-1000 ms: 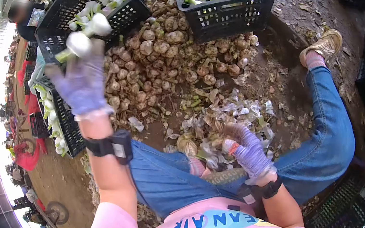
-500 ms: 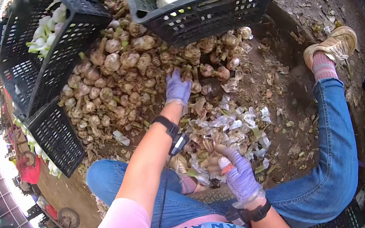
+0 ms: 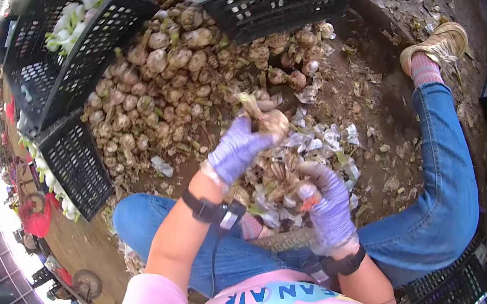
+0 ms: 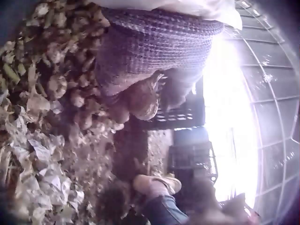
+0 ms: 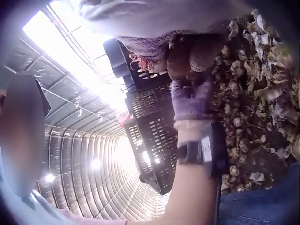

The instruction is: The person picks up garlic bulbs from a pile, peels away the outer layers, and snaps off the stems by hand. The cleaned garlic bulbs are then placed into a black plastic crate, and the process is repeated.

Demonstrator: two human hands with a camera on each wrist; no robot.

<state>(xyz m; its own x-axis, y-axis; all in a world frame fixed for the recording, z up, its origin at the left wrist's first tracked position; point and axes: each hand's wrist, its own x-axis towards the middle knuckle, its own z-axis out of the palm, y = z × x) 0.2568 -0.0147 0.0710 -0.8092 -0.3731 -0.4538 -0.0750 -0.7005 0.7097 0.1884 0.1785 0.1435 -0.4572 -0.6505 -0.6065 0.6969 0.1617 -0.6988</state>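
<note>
My left hand [image 3: 236,147], in a purple knit glove, holds a brown, unpeeled garlic bulb [image 3: 274,125] with its stem pointing up and left. In the left wrist view the garlic bulb [image 4: 143,101] shows beneath the curled fingers. To the right, my right hand [image 3: 330,209] hovers over the loose peelings [image 3: 290,180], its fingers loosely bent and its thumb wrapped in an orange-red band. No object shows between its fingers. Beyond the left hand spreads a large heap of unpeeled garlic [image 3: 157,85].
A black crate [image 3: 275,8] of white peeled garlic stands behind the heap. At the left, a tilted crate [image 3: 79,51] holds more white bulbs, with another crate [image 3: 78,155] below it. My bent legs [image 3: 440,180] frame the work on both sides.
My left hand released white garlic bulbs toward the left crate, reached into the heap, and came back nearer my right hand with a brown bulb. The right hand stayed almost in place.
</note>
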